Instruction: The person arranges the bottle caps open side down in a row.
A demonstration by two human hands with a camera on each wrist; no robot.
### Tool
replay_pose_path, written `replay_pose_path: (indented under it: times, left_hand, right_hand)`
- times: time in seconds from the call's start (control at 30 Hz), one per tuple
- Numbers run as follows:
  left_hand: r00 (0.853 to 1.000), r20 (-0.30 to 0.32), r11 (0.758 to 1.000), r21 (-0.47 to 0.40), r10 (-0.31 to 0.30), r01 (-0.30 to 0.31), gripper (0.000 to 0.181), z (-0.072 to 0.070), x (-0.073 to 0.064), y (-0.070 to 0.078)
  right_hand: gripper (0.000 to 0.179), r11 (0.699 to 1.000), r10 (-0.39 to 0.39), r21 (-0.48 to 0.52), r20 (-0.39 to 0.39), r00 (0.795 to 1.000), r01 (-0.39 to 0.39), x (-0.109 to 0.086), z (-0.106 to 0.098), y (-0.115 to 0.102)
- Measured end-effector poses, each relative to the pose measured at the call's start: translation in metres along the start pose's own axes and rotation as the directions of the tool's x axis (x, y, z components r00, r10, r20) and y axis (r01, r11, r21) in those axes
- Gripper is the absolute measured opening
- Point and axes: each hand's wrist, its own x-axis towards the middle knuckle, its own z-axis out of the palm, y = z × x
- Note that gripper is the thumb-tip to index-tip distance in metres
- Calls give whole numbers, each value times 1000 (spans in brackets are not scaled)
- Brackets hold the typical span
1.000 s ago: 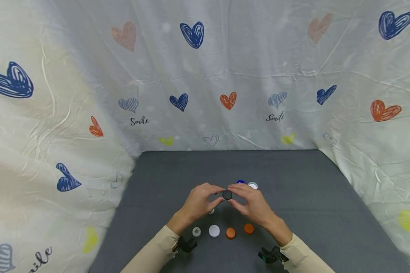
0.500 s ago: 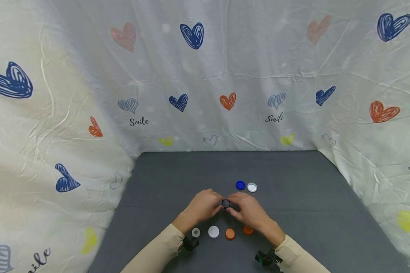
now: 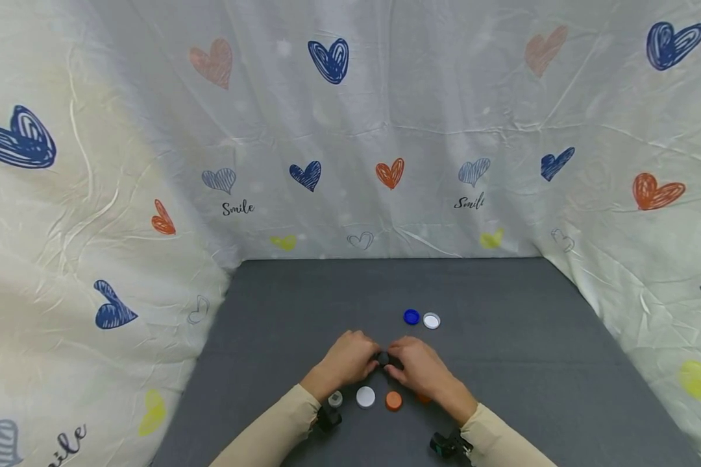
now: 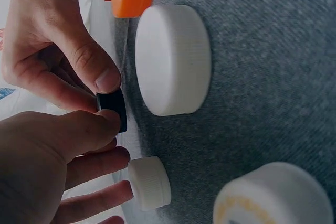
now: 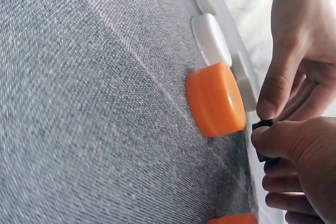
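Note:
A small black bottle cap is pinched between both hands, over the middle of the dark cloth. My left hand grips its left side with thumb and fingers. From the other side my right hand holds it, thumb nearest me. Close up in the left wrist view, both thumbs press on the black cap, and the left hand's lower fingers extend beside a small ribbed white cap. The right wrist view shows the black cap partly covered by the right thumb.
Nearer me lie a grey-white cap, a large white cap and an orange cap. A second orange cap is mostly hidden by the right wrist. Behind the hands are a blue cap and an upturned white cap.
Both hands have come toward me and lower with the black cap between them. The blue and white caps behind are now uncovered, while the right-hand orange cap has become mostly hidden.

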Motion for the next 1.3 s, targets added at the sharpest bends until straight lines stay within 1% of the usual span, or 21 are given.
replay_pose_path:
  times: [0.1, 0.27, 0.37, 0.47, 0.57, 0.63, 0.8, 0.93, 1.1, 1.17, 1.3]
  left_hand:
    - [1000, 5, 1000, 31, -2, 2, 11, 2, -1, 1]
    - [999, 31, 998, 64, 8, -10, 13, 5, -4, 3]
    - [999, 33, 999, 40, 7, -8, 12, 6, -4, 3]
    - [999, 38, 1000, 0, -7, 7, 11, 4, -3, 0]
    - [999, 46, 999, -24, -25, 26, 13, -1, 0, -5]
    - [998, 44, 999, -25, -37, 38, 13, -5, 3, -8]
    - [999, 19, 998, -23, -50, 50, 16, -16, 13, -15]
    - [998, 7, 997, -41, -57, 58, 19, -22, 25, -20]
    - [996, 16, 993, -74, -86, 87, 30, -24, 43, -20]
    - [995, 16, 992, -79, -95, 96, 30, -24, 51, -20]
    - [995, 5, 992, -78, -103, 103, 24, -24, 64, -19]
  right_hand:
    - [22, 1000, -2, -7, 12, 1000, 2, 0, 2, -2]
    - [25, 1000, 17, -20, 66, 998, -15, -1, 3, -5]
    - [26, 999, 32, -21, 92, 995, -30, -1, 3, -5]
    - [27, 999, 40, -11, 98, 994, -39, -1, 1, -3]
    - [30, 999, 53, 4, 105, 993, -53, -1, -4, 0]
    - [32, 998, 61, 9, 100, 993, -62, 0, -9, 4]
    - [35, 996, 87, -4, 65, 994, -87, 2, -23, 15]
    - [38, 993, 111, -32, 42, 993, -110, 6, -35, 26]
    - [40, 989, 140, -50, 22, 990, -139, 10, -46, 45]
    - [40, 987, 152, -56, 18, 988, -151, 12, -49, 53]
    - [39, 983, 173, -68, 21, 985, -171, 16, -50, 66]
